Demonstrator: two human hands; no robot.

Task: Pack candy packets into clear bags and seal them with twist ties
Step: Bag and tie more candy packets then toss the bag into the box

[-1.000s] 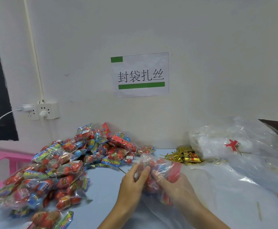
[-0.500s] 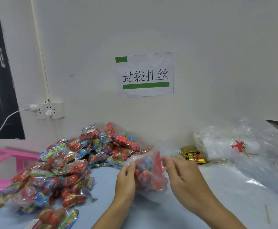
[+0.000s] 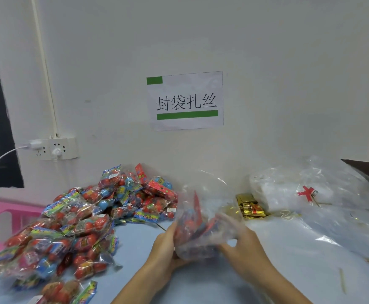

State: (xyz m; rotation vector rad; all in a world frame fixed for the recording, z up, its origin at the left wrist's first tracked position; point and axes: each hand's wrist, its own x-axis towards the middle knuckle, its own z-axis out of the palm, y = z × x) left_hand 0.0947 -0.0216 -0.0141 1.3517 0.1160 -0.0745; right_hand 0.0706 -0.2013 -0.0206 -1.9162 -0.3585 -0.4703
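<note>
Step in hand, by my reading: filling or settling one clear bag [image 3: 201, 229], ahead of sealing. The bag sits near the front edge of the desk [image 3: 277, 249], about mid-width, raised slightly between both hands. Red and blue candy packets [image 3: 192, 224] show through the film; count not readable, the frame is motion-blurred here.

Left hand [image 3: 166, 244]: fingers curled round the bag's left side and underside, gripping it. Right hand [image 3: 242, 242]: fingers spread and partly bent against the bag's right side; looks like a loose hold on the film, though blur leaves the exact contact unclear.

Bag mouth points up and away, open and uncollected, film flaring above the packets.

Supplies: loose candy pile [image 3: 87, 220] covers the desk's left half, back toward the wall. Gold twist ties [image 3: 250, 207] lie at the back, right of centre, well apart from the bag. Spare clear bags [image 3: 310, 194] heaped at the back right corner.

Next move, as judged: gather the mouth into a neck with one hand, free the other to reach back for a tie. Thin film may slip, so the neck needs a firm pinch
</note>
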